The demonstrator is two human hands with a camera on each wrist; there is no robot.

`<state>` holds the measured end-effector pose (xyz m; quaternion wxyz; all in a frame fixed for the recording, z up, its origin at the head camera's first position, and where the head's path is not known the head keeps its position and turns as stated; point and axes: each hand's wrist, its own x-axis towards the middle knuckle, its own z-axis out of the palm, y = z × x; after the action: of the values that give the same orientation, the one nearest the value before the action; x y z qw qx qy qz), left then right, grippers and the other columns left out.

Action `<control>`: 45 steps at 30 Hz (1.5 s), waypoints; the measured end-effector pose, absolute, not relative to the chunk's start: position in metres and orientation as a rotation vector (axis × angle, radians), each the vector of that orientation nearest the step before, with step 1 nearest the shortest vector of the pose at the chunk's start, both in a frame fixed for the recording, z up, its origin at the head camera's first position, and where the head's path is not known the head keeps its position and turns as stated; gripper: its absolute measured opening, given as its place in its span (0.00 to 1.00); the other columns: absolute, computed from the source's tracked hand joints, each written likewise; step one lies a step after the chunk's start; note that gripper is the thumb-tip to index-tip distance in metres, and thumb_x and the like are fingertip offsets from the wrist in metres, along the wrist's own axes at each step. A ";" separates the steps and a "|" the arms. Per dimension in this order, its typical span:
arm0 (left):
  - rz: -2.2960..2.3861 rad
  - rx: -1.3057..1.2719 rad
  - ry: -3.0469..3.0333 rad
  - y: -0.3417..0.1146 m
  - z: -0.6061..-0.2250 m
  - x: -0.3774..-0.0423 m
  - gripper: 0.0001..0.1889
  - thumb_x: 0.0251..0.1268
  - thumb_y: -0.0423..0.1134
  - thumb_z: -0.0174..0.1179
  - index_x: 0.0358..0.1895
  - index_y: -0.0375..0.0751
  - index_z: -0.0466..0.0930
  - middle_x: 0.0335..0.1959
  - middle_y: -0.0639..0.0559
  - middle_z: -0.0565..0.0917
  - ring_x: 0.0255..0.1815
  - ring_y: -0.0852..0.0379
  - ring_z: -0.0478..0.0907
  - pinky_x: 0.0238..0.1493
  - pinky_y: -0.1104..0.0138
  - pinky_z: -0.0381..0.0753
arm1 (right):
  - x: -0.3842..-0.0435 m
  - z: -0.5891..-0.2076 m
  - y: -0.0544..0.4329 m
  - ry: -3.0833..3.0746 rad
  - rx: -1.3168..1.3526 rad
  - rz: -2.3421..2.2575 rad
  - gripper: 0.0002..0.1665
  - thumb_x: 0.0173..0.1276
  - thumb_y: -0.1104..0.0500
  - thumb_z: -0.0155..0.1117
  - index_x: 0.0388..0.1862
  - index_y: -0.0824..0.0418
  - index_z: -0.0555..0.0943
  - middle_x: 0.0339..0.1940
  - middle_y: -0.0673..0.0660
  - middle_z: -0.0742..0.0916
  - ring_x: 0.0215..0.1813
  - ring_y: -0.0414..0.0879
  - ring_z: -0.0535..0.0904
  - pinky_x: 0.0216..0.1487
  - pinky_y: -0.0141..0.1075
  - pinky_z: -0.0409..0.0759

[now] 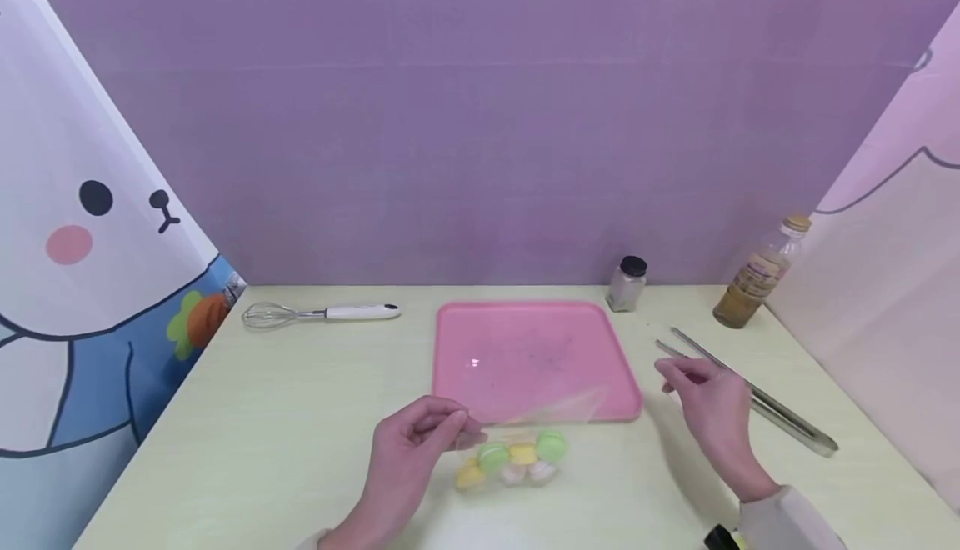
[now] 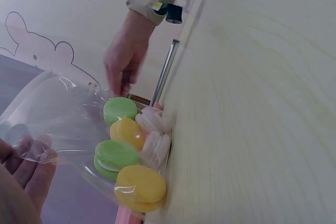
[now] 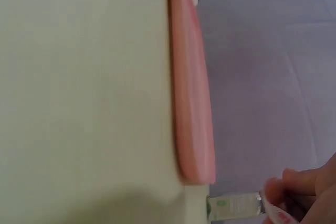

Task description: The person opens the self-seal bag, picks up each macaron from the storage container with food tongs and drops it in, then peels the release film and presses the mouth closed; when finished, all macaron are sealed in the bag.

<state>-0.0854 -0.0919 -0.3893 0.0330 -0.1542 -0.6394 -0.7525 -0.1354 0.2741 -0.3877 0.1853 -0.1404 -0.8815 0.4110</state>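
Observation:
My left hand (image 1: 420, 450) pinches the top of a clear plastic bag (image 2: 58, 103) between thumb and fingers. Inside it lie several macarons (image 2: 139, 184), green, yellow and pale pink, bunched at the bottom. In the head view the bag is close over the table, in front of a pink tray (image 1: 517, 312), its upper film overlapping the tray's near edge. My right hand (image 1: 712, 412) is to the right of the tray, above the tongs, with thumb and fingers together. They pinch a small white piece with red marks (image 3: 278, 214), mostly hidden by the fingers.
Metal tongs (image 1: 787, 421) lie slantwise on the right. Behind them stand a small black-capped jar (image 1: 627, 287) and a corked bottle (image 1: 753, 283) of brown contents. A whisk (image 1: 360, 312) with a white handle lies at the back left. A purple cloth wall (image 1: 480, 158) closes the back.

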 end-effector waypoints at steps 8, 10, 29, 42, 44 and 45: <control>-2.337 -0.474 -1.969 -0.092 -0.390 -0.086 0.08 0.72 0.34 0.62 0.43 0.29 0.81 0.37 0.39 0.89 0.37 0.44 0.89 0.44 0.54 0.87 | -0.133 -0.403 0.293 -2.656 -0.394 1.224 0.20 0.71 0.50 0.69 0.49 0.66 0.87 0.30 0.58 0.91 0.26 0.48 0.85 0.20 0.33 0.76; -2.338 -0.479 -1.967 -0.093 -0.389 -0.086 0.09 0.72 0.34 0.62 0.43 0.28 0.81 0.37 0.39 0.88 0.37 0.44 0.89 0.44 0.54 0.87 | -0.132 -0.405 0.297 -2.679 -0.389 1.266 0.20 0.72 0.52 0.69 0.51 0.67 0.86 0.32 0.60 0.91 0.28 0.48 0.87 0.24 0.33 0.81; -2.333 -0.462 -1.985 -0.092 -0.390 -0.087 0.09 0.72 0.35 0.62 0.43 0.28 0.81 0.36 0.40 0.89 0.37 0.44 0.89 0.45 0.54 0.87 | -0.139 -0.415 0.309 -2.809 -0.119 1.102 0.20 0.72 0.71 0.51 0.60 0.77 0.78 0.57 0.74 0.83 0.18 0.40 0.65 0.17 0.31 0.68; -2.340 -0.509 -1.969 -0.092 -0.390 -0.086 0.08 0.72 0.34 0.62 0.43 0.28 0.81 0.37 0.39 0.88 0.37 0.44 0.89 0.44 0.54 0.87 | -0.145 -0.423 0.317 -2.825 -0.006 0.852 0.18 0.62 0.68 0.71 0.51 0.74 0.84 0.42 0.69 0.89 0.29 0.43 0.78 0.22 0.32 0.73; -2.345 -0.498 -1.977 -0.093 -0.389 -0.086 0.08 0.72 0.34 0.62 0.43 0.29 0.81 0.37 0.39 0.88 0.37 0.44 0.89 0.44 0.54 0.87 | -0.146 -0.423 0.318 -2.826 -0.004 0.839 0.20 0.61 0.67 0.72 0.51 0.74 0.84 0.37 0.67 0.89 0.28 0.42 0.78 0.21 0.32 0.73; -2.345 -0.492 -1.981 -0.093 -0.389 -0.086 0.08 0.72 0.34 0.62 0.43 0.29 0.81 0.37 0.39 0.88 0.37 0.44 0.89 0.44 0.54 0.87 | -0.146 -0.423 0.318 -2.826 -0.005 0.835 0.20 0.60 0.67 0.72 0.52 0.75 0.83 0.35 0.65 0.90 0.27 0.42 0.77 0.20 0.32 0.73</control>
<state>-0.0859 -0.0926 -0.3894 0.0163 -0.1582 -0.6371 -0.7542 -0.1463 0.3178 -0.4226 0.0971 -0.0016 -0.9545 0.2820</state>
